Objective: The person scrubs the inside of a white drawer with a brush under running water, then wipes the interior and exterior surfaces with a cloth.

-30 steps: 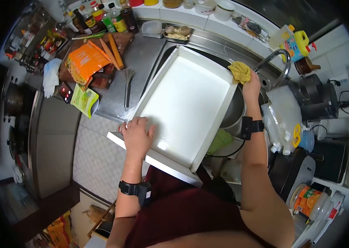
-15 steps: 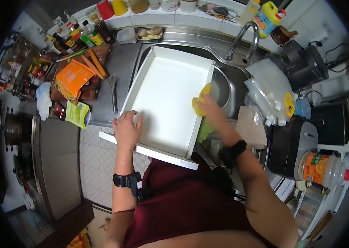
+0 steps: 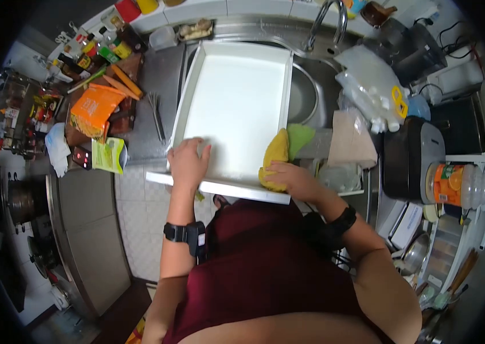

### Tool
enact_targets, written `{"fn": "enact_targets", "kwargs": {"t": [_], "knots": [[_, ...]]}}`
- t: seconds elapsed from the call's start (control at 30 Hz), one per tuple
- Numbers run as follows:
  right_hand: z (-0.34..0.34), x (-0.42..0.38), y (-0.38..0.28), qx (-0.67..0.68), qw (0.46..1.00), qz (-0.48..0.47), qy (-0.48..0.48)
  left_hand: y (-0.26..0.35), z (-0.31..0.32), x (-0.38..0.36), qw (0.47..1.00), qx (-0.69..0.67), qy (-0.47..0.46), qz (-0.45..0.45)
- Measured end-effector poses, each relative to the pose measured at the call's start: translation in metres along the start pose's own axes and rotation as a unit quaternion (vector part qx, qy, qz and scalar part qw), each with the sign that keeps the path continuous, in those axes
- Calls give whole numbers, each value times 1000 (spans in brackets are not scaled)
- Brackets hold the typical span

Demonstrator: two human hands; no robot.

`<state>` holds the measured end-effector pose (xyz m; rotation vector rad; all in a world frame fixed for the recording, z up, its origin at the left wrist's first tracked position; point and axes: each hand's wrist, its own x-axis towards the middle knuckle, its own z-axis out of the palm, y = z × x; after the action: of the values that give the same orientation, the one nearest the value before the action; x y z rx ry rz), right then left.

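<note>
A white drawer [image 3: 241, 94] lies open side up across the sink [image 3: 328, 97], its front panel toward my body. My left hand [image 3: 188, 165] grips the drawer's left wall near the front corner, the thumb reaching inside. In my right hand [image 3: 295, 180] is a yellow cloth [image 3: 277, 150], pressed over the right wall near the front right corner. My fingers are closed on its lower end. Just right of the yellow cloth hangs a green cloth [image 3: 300, 139] at the counter edge.
A faucet [image 3: 334, 23] rises behind the sink, with a round metal bowl [image 3: 306, 100] in the basin. On the left counter are a whisk [image 3: 156, 117], an orange bag [image 3: 96, 109], carrots [image 3: 125, 80] and several bottles [image 3: 102, 46]. Plastic bags [image 3: 368, 86] lie at right.
My right hand and the yellow cloth have moved along the drawer's right wall toward the front corner. My left hand stays on the left wall. The camera view has shifted.
</note>
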<state>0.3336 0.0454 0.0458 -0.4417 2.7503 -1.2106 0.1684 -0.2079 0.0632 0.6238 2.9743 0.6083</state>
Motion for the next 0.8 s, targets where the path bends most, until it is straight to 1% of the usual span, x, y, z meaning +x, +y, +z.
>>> {"fn": "enact_targets", "kwargs": {"t": [0.07, 0.1, 0.13, 0.17, 0.2, 0.23, 0.3, 0.4, 0.47, 0.5, 0.6, 0.63, 0.73, 0.8], "knots": [[7, -6, 8, 48, 999, -15, -15, 0, -1, 0, 1000, -10, 2, 7], [3, -4, 10, 57, 998, -10, -39, 0, -1, 1, 1000, -16, 1, 11], [-12, 2, -1, 136, 986, 59, -78, 0, -1, 2, 1000, -22, 1, 16], [-24, 6, -8, 188, 973, 105, -88, -1, -2, 3, 999, -27, 2, 21], [-33, 8, -14, 237, 955, 150, -97, -1, -4, 3, 999, -35, 2, 23], [-41, 11, -21, 314, 927, 192, -70, 0, -6, 3, 999, -43, 3, 25], [-51, 13, -34, 459, 846, 272, -16, 0, -6, 3, 997, -64, 8, 33], [-54, 16, -47, 435, 874, 215, 15, -1, -4, 2, 997, -65, -8, 28], [-41, 27, -61, 311, 942, 123, -3, -2, 0, 2, 997, -56, 21, 51], [-31, 34, -70, 247, 966, 74, -12, -4, 1, 1, 996, -50, 36, 62], [6, 47, -92, 75, 997, 9, -34, -5, -1, 2, 995, -65, 36, 65], [15, 47, -95, 39, 999, 15, -18, -5, -4, 3, 993, -113, -20, 26], [29, 45, -97, -16, 999, 17, 28, -5, -5, 1, 988, -148, -29, 16], [36, 51, -104, -33, 999, 25, 35, -2, -5, 0, 988, -150, -22, 25]]}}
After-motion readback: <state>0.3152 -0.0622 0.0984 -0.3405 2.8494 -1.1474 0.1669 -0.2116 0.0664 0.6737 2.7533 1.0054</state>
